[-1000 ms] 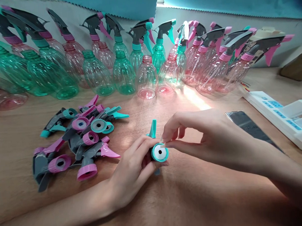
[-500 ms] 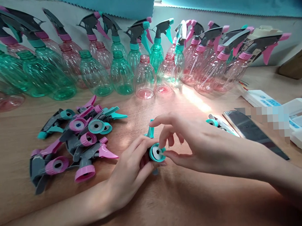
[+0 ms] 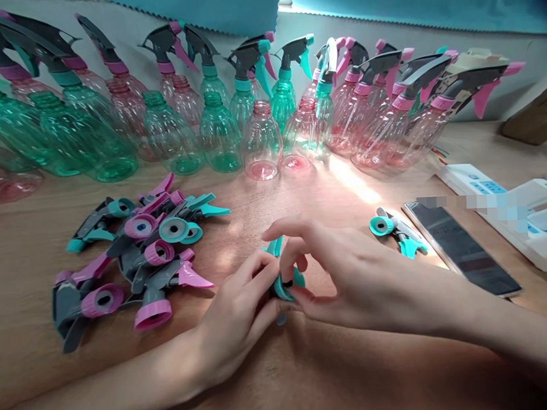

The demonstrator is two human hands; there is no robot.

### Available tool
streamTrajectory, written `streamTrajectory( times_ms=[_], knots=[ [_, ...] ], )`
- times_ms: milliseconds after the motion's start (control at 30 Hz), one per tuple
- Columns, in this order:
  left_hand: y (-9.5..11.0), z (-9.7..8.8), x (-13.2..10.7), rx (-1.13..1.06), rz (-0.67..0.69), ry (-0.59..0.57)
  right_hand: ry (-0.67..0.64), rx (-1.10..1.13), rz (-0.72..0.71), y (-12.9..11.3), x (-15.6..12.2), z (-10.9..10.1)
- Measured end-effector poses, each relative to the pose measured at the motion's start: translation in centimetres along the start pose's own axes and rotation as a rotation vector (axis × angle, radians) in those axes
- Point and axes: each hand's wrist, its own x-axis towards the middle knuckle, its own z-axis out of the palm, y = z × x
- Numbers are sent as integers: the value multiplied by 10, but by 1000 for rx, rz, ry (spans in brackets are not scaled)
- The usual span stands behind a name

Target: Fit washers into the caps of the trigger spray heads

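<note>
My left hand (image 3: 237, 303) wraps around a trigger spray head low over the table. The turquoise collar (image 3: 284, 289) of that spray head faces right, and its turquoise trigger (image 3: 274, 247) sticks up past my fingers. My right hand (image 3: 344, 268) is closed at the collar, its thumb and bent fingers pinching the rim, with the index finger arched above. Those fingers hide the inside of the collar and most of the spray head. Left of my hands lies a pile of grey spray heads (image 3: 153, 294) with pink and turquoise collars.
Clear green bottles (image 3: 220, 135) and pink bottles (image 3: 262, 139) line the back, several topped with spray heads. On the right lie a loose turquoise spray head (image 3: 381, 225), a phone (image 3: 465, 245) and a white power strip (image 3: 476, 184). A brown block (image 3: 532, 118) stands at the far right.
My right hand has moved slightly left and down, its fingers closing over the collar. The collar has turned, so its white inner disc no longer shows. The loose spray head at right is less covered.
</note>
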Motion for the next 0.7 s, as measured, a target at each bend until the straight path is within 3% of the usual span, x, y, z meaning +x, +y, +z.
streamTrajectory(
  times_ms=[200, 433, 700],
  knots=[
    [-2, 2, -1, -34, 33, 3, -56, 5, 36, -1, -2, -6],
    [0, 1, -1, -44, 46, -13, -178, -158, 98, 0, -7, -12],
    [-2, 0, -1, -16, 32, 27, 9, -98, 20, -1, -1, 2]
  ],
)
